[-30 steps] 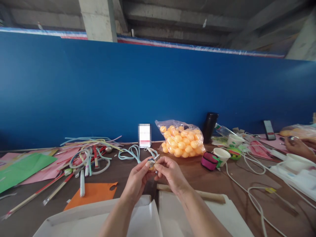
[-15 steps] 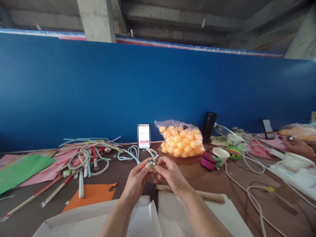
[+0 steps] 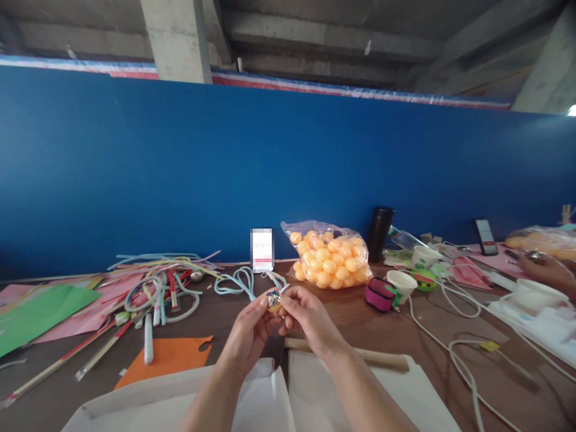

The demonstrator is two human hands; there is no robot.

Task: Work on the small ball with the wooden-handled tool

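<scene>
Backing cluttered table (image 3: 353,321), blue partition (image 3: 288,159)

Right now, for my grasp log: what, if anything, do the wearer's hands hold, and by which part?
A small round object, silver and orange, held by its sides, between left hand and right hand.

Gleams silver over perhaps yellow on the small round piece (image 3: 273,300); glows orange in the bagged balls (image 3: 330,264); shows magenta edged with black on the pouch (image 3: 378,295), plain blue on the panel (image 3: 270,150).
</scene>
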